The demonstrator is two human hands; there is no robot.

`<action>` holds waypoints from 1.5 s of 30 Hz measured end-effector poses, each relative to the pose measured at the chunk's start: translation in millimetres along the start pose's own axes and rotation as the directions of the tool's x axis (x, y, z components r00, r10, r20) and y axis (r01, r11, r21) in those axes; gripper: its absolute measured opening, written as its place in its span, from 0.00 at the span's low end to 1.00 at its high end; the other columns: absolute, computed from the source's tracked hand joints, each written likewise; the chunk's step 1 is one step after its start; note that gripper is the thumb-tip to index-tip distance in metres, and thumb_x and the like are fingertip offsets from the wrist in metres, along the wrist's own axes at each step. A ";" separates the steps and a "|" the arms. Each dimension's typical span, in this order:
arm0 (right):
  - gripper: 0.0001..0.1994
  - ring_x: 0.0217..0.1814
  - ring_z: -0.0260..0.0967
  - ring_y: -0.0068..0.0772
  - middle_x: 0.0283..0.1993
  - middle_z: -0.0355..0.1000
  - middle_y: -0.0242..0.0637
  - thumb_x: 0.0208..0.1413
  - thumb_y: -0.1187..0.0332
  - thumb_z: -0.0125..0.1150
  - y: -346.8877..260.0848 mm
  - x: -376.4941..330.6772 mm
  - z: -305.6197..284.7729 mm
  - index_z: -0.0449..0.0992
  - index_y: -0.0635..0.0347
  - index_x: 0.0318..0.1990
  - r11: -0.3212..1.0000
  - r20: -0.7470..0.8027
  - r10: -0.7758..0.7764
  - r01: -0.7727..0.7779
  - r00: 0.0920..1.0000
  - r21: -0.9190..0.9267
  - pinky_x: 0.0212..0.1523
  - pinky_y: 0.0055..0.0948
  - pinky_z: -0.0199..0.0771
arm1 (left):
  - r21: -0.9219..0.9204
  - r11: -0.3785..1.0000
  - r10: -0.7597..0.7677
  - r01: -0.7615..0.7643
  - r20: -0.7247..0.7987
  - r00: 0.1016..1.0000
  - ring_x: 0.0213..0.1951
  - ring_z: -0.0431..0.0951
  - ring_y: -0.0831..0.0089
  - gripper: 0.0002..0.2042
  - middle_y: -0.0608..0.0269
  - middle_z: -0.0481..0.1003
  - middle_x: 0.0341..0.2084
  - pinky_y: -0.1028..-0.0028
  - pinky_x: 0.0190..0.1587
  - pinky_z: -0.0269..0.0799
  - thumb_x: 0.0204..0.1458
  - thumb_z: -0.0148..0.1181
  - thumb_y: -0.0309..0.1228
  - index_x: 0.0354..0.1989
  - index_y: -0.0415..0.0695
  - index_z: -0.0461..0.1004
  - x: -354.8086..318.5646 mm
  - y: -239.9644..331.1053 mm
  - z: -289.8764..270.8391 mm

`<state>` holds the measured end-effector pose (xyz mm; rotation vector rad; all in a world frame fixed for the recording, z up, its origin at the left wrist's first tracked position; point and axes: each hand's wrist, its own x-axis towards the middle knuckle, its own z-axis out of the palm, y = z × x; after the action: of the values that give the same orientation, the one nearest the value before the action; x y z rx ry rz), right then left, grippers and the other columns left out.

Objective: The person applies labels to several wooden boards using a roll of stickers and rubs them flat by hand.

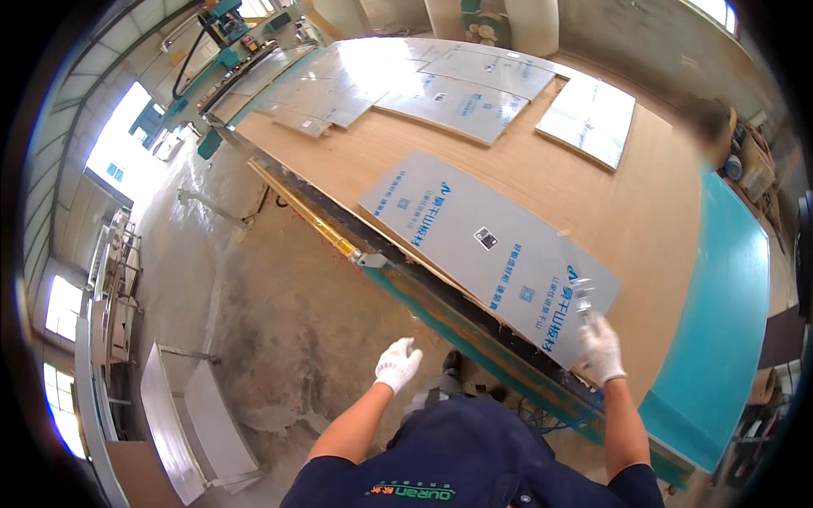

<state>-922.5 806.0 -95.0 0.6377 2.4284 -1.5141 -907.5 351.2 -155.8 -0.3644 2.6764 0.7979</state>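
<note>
A grey board (457, 229) lies along the table's (728, 322) near edge, where your right hand (602, 349) grips a blurred tool (583, 301); your left hand (397, 364) hovers beside the table, other boards (461, 107) toward its far end.

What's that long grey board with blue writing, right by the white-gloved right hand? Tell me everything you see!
The long grey rectangular board looks smooth and stiff, with blue printing and a small black-and-white square label near its middle. It lies flat and slantwise on the wood-coloured sheet, along the near edge. The white-gloved right hand holds a blurred silvery thing over one end; whether either touches the board, I can't tell.
</note>
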 end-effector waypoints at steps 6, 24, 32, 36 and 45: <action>0.31 0.66 0.69 0.58 0.66 0.70 0.56 0.61 0.69 0.65 127.6 25.0 -107.7 0.64 0.59 0.72 0.858 -0.610 -0.103 -0.240 0.786 -0.454 0.68 0.47 0.68 | 0.057 0.821 0.569 -0.568 -0.160 0.807 0.54 0.79 0.49 0.23 0.46 0.79 0.52 0.56 0.59 0.74 0.54 0.66 0.35 0.58 0.41 0.76 71.6 96.9 4.0; 0.30 0.64 0.61 0.59 0.58 0.66 0.56 0.52 0.59 0.70 -124.7 242.1 165.9 0.68 0.68 0.58 0.617 -0.387 -0.555 0.053 0.736 -0.785 0.69 0.54 0.58 | 0.622 0.721 0.523 -0.304 -0.201 0.828 0.76 0.52 0.42 0.41 0.35 0.54 0.74 0.47 0.76 0.43 0.64 0.49 0.56 0.76 0.37 0.53 450.7 71.9 -129.1; 0.42 0.82 0.47 0.55 0.77 0.56 0.58 0.62 0.43 0.56 -346.0 414.9 421.9 0.61 0.72 0.71 0.768 -0.204 -0.457 0.268 0.866 -0.582 0.81 0.46 0.42 | 0.533 0.755 0.550 -0.383 -0.195 0.812 0.74 0.53 0.38 0.42 0.33 0.56 0.72 0.43 0.76 0.43 0.61 0.53 0.56 0.74 0.34 0.57 448.1 90.2 -122.4; 0.41 0.84 0.43 0.51 0.81 0.51 0.53 0.63 0.45 0.56 -337.7 407.0 402.9 0.58 0.66 0.75 0.733 0.003 -0.469 0.390 0.883 -0.557 0.83 0.42 0.39 | 0.533 0.766 0.513 -0.360 -0.168 0.842 0.75 0.52 0.42 0.42 0.36 0.53 0.74 0.46 0.77 0.41 0.62 0.52 0.56 0.76 0.37 0.55 454.6 81.4 -128.2; 0.35 0.83 0.45 0.59 0.77 0.56 0.59 0.62 0.58 0.61 -104.9 245.0 174.8 0.62 0.70 0.71 0.651 -0.480 -0.232 -0.232 0.846 -0.723 0.83 0.50 0.39 | 0.550 0.767 0.474 -0.329 -0.140 0.870 0.76 0.51 0.41 0.43 0.35 0.53 0.75 0.47 0.77 0.41 0.62 0.50 0.56 0.76 0.35 0.54 446.8 79.2 -134.3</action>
<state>-1196.6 671.4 -186.5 0.9257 3.0987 -0.1297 -1373.6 272.9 -178.8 0.2781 3.1359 0.0938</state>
